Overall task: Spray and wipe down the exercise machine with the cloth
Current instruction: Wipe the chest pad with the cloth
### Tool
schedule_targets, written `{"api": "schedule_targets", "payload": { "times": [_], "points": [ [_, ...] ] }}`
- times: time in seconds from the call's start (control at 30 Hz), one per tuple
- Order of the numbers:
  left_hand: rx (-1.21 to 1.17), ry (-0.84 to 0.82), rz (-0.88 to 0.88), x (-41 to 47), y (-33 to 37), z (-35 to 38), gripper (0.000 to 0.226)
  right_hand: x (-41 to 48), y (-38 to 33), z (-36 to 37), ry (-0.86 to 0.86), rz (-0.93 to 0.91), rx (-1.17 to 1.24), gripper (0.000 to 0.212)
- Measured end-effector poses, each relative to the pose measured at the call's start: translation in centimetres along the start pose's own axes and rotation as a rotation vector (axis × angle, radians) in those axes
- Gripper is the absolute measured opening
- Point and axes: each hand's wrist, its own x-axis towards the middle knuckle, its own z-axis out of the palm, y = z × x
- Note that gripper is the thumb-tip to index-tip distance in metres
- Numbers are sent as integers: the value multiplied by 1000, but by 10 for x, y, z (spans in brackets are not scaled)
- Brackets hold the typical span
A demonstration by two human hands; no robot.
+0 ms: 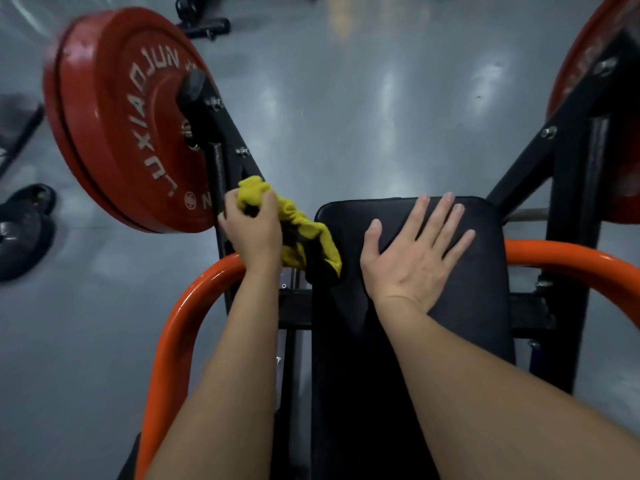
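Forearms come in bare from the bottom edge, one on either side of the machine's long black padded backrest (485,306), which runs up the middle. Curved glossy orange steel tube (173,327) loops round the backrest lower down, passing under the left wrist and showing again on the right side.

Right hand (412,258) is laid flat on the upper part of the backrest, palm down, fingers (445,216) straight and spread, holding nothing. Left hand (254,230) is just off the backrest's left edge, fingers curled tight around a bunched-up yellow cloth (304,230). One wad of it pokes out above the fist and the rest trails down to the right, with the loose end touching the backrest's left edge.

The fist with the cloth is right up against the black painted steel upright (216,168) of the frame. Can't tell for sure if the cloth is actually pressed onto the metal.

Behind that upright hangs a big red rubber weight plate (117,126) with white lettering, with a second one stacked behind it, a bit blurred at the top. Matching black frame post (568,209) stands over on the right with another red plate (620,188) half cut off by the edge.

Further out it's shiny grey floor (363,98), with a couple of black weight plates (24,237) lying on it at far left. Some dark gear (204,26) at the top is too blurry to identify.
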Motion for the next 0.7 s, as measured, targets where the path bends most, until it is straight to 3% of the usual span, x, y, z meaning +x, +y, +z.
{"api": "schedule_targets", "payload": {
  "times": [0.07, 0.17, 0.27, 0.33, 0.47, 0.7],
  "points": [
    [115, -253, 44, -9, 8, 24, 32, 0, 1, -1, 6, -4, 10, 83],
    [144, -533, -77, -7, 26, 39, 50, 1, 0, -1, 10, -1, 20, 83],
    [85, -714, -74, -2, 23, 29, 38, 2, -1, -1, 2, 2, 12, 83],
    [32, -731, -32, -7, 13, 20, 35, 1, -1, -1, -5, 2, 13, 83],
    [9, -588, -20, -20, -4, 12, 45, 1, -1, -1, -1, -10, 9, 83],
    [-38, -479, 95, -48, -25, -10, 35, 1, -2, 1, -5, -75, -8, 75]
  ]
}}
